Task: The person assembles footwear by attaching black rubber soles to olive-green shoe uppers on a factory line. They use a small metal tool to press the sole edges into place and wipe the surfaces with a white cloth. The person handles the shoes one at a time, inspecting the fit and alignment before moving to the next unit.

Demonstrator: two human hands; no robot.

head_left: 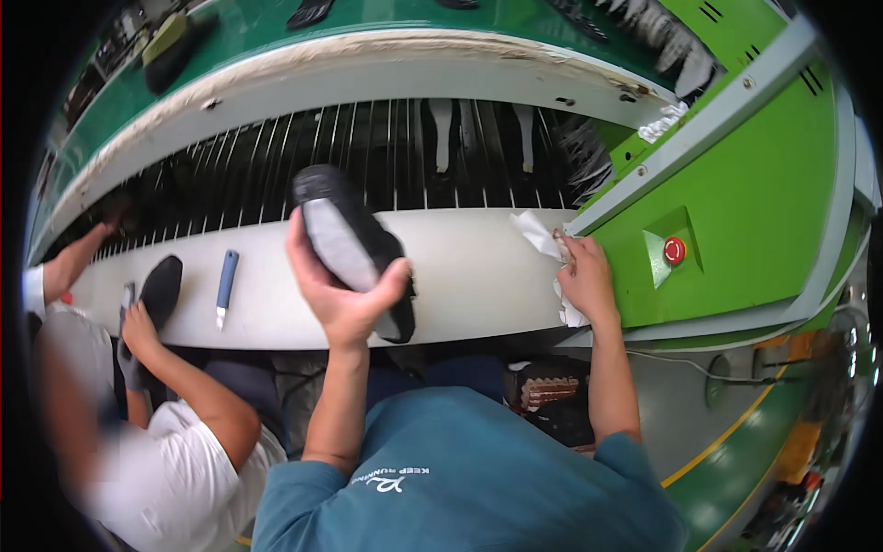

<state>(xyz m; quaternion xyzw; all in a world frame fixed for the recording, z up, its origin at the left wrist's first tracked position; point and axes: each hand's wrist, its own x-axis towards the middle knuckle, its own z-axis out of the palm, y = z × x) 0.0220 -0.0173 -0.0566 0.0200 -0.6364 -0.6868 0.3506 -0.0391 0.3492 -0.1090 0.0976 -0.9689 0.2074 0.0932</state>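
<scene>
My left hand (342, 299) grips a black shoe (342, 241) by its sides, fingers and thumb wrapped round it. The shoe is tilted above the white bench, and a pale grey strip on it faces me. My right hand (590, 281) is at the right end of the bench, beside the green machine. Its fingers are closed on crumpled white paper (537, 234), and more paper shows under the hand.
Behind the white bench (478, 276) runs a roller conveyor (267, 166) carrying black shoes. A blue-handled knife (226, 283) lies left. At left a co-worker's hand (140, 329) holds a dark shoe (162, 290). The green machine (736, 212) has a red button (674, 250).
</scene>
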